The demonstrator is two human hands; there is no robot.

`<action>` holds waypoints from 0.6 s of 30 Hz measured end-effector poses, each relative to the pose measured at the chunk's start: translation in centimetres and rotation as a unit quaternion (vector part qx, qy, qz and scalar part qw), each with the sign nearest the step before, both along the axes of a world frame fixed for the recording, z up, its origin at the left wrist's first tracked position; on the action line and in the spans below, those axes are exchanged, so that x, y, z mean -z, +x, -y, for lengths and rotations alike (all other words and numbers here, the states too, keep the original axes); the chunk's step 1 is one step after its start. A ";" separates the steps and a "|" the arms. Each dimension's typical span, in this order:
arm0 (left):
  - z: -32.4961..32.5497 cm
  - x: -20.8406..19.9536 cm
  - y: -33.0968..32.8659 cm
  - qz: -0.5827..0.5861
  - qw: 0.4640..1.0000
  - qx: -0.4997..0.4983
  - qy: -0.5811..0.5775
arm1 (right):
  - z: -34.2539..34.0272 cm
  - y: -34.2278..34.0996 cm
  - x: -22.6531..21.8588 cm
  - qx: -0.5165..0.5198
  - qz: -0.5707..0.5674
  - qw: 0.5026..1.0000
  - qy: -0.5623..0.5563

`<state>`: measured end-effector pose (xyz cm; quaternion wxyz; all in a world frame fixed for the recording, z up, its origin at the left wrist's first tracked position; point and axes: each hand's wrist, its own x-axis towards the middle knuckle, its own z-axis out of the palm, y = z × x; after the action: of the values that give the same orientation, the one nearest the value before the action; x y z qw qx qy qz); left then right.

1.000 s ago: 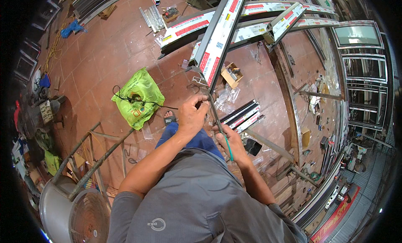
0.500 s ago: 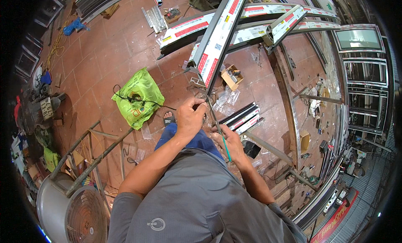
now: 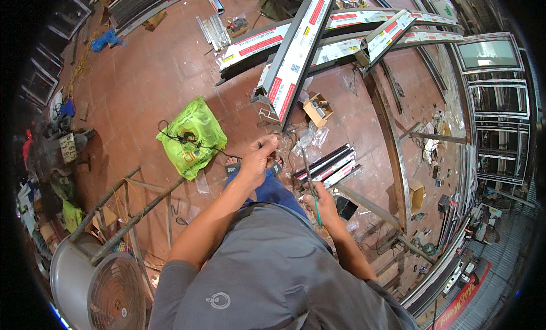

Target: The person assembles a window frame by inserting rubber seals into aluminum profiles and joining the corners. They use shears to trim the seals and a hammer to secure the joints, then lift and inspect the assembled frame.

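My left hand [image 3: 260,155] is closed in a pinch in front of my body. A short dark end pokes out by its fingers, and a black cord [image 3: 220,152] runs to it from the bright green plastic bag [image 3: 196,139] on the floor. Lower and to the right, my right hand [image 3: 323,203] is closed around a long, thin dark tool with a green handle [image 3: 310,185]. The tool's tip points away from me, apart from my left hand. Its exact kind is hard to make out.
Ahead, long film-covered metal profiles [image 3: 298,57] lie across each other on supports. A small open cardboard box [image 3: 317,110] and a bundle of short profiles [image 3: 333,166] sit on the tiled floor. A large fan [image 3: 116,290] stands at lower left; framed windows [image 3: 500,99] lean at right.
The tool in my right hand has moved down and away from my left hand, where its tip was before. My left hand stays pinched. The view has shifted slightly.
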<state>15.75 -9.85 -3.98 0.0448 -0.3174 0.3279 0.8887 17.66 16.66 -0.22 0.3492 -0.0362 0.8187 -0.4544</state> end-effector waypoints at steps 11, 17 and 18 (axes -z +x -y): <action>-1.2 -3.0 -3.7 -0.015 0.996 -0.004 -0.087 | -6.7 1.1 4.8 0.107 -0.049 0.992 0.047; 0.9 -3.0 -4.0 0.017 0.972 0.061 -0.228 | -7.9 -0.5 3.7 0.060 -0.104 0.981 0.150; 1.8 -2.6 -3.6 0.024 0.966 0.079 -0.245 | -7.8 -1.2 3.0 0.061 -0.095 0.981 0.158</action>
<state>12.17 -11.66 -1.36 0.0440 -0.3128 0.5584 0.7671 16.46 24.50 -3.23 0.2426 0.0267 0.9105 -0.3338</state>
